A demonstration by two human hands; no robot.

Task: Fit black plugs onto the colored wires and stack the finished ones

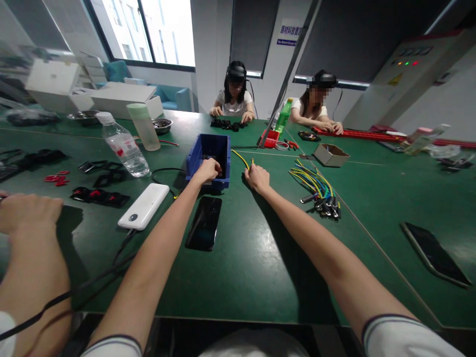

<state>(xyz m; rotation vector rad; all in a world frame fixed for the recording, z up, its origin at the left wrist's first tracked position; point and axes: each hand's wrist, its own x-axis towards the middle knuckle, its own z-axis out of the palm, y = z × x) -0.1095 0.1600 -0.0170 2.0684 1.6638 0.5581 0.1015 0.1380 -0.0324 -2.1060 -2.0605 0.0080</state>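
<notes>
My left hand [208,171] reaches into a blue plastic bin [226,183], its fingers curled down and pinched among dark small parts; what they hold, if anything, is hidden. To the right of the bin, my right hand [258,177] is closed around a yellow wire [241,157], whose free length curves back toward the bin. A short tip of it pokes up above the fingers. Further right lies a bundle of yellow, green and blue wires [314,181] with metal terminals [329,208] at the near end.
Near the bin lie a black phone [204,223] and a white power bank [144,207] with a cable. A water bottle [124,146] and a frosted cup [145,129] stand left. A cardboard box [330,155] is at right. A neighbour's arm [33,258] enters left; two co-workers sit opposite.
</notes>
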